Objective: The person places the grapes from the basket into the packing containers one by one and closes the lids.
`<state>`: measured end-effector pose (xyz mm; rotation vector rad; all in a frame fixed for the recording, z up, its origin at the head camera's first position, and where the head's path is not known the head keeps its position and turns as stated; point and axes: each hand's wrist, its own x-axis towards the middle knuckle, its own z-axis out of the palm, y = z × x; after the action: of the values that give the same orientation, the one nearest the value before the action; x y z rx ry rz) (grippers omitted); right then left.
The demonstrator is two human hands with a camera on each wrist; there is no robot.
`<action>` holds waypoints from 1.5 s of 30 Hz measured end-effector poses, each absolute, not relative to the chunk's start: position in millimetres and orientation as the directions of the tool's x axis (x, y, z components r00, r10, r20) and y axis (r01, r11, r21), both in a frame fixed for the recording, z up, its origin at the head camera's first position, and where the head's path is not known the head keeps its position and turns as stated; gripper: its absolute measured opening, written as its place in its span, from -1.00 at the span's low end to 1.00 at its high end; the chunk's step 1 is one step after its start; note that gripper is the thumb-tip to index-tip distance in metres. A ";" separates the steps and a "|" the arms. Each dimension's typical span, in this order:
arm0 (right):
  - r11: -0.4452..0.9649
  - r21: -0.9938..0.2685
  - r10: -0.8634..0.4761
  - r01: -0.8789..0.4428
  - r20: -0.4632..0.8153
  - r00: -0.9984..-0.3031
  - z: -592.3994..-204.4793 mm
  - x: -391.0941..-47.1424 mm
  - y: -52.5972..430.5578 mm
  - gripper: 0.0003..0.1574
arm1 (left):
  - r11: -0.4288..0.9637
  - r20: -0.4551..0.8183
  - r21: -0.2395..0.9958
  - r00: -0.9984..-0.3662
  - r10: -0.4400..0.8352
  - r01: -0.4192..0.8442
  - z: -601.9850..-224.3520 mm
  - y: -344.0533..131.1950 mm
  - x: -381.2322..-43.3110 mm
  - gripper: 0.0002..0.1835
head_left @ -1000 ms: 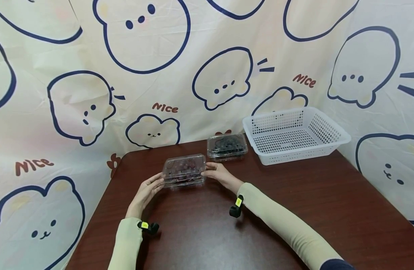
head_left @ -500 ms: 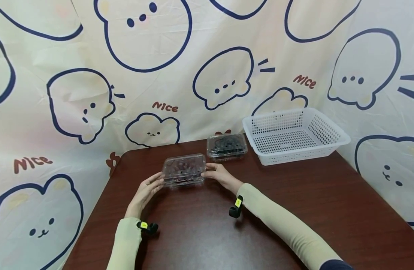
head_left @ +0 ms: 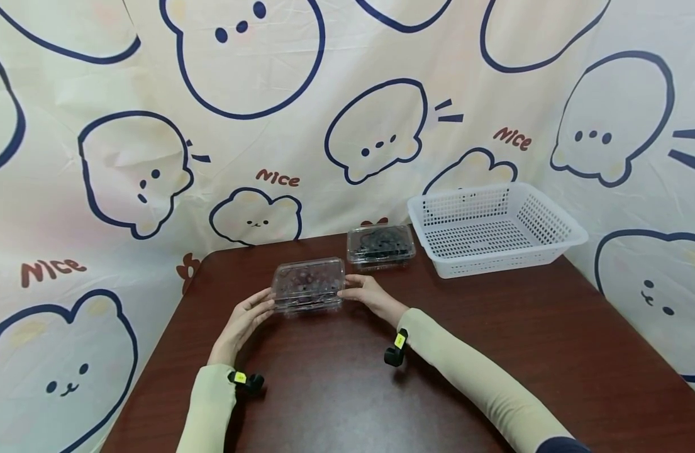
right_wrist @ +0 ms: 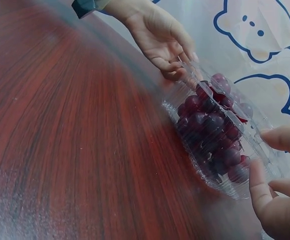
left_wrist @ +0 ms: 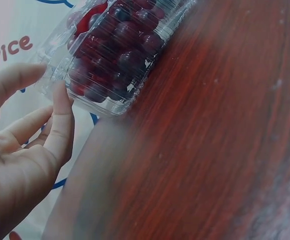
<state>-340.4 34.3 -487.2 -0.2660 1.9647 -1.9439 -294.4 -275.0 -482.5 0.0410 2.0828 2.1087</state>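
Observation:
A clear plastic clamshell box (head_left: 307, 284) of dark red grapes sits between my hands toward the back left of the table. My left hand (head_left: 242, 324) pinches the rim at its left end between thumb and fingers. At the opposite end my right hand (head_left: 377, 297) pinches the rim in the same way. In the left wrist view the grapes (left_wrist: 115, 55) fill the box and the lid lies over them. The right wrist view shows the box (right_wrist: 219, 135) tilted in the picture, with both hands at its ends. The underside of the box is hidden.
A second clear clamshell box (head_left: 381, 244) with dark contents stands behind, to the right. Beyond it is a white perforated basket (head_left: 497, 245) at the back right. The brown wooden table (head_left: 324, 384) meets a printed cloth (head_left: 256, 145) at the back and sides.

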 end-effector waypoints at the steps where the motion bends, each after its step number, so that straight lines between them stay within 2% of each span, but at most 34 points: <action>1: 0.039 -0.992 -0.378 0.119 -0.124 -0.917 -487.3 -340.4 34.3 -0.18 | -0.007 -0.102 0.995 -0.984 0.144 -0.104 -482.5 -275.2 -294.3 -0.30; 20: -0.105 -0.963 -0.433 0.249 -0.181 -0.883 -487.5 -336.1 35.0 -0.22 | -0.042 -0.155 0.986 -0.981 0.119 -0.161 -485.8 -273.0 -291.3 -0.30; 30: -0.129 -0.954 -0.428 0.271 -0.193 -0.883 -494.7 -337.4 32.6 -0.35 | -0.052 -0.191 0.979 -0.976 0.107 -0.198 -485.5 -271.5 -290.6 -0.30; 45: -0.149 -0.940 -0.431 0.308 -0.219 -0.875 -495.8 -336.3 29.9 -0.30 | -0.106 -0.210 0.970 -0.974 0.090 -0.219 -485.9 -265.0 -288.9 -0.39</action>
<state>-336.3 29.9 -495.8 -0.1392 1.6515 -2.0647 -288.9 -265.0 -485.9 -0.1447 1.9473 2.1888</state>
